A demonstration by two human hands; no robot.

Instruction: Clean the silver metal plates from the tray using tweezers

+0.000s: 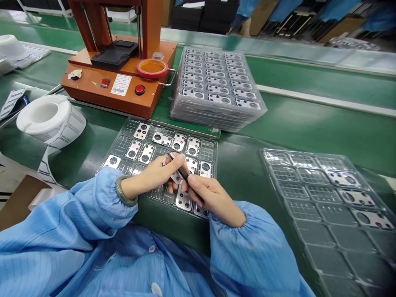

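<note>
Over the near part of a clear plastic tray, my left hand has its fingers closed round a small silver plate. A dark, slim tool slants across the plate, with my right hand closed on its lower end. The two hands are close together, and my left thumb lies near the tool's upper end. Silver plates with round holes, such as one to the left of my hands, lie in several pockets of the tray. My fingers cover part of the held plate.
Behind the tray stand an orange press with a red tape roll on it and a tall stack of filled trays. A label roll sits at left. Another clear tray, holding three plates, lies at right.
</note>
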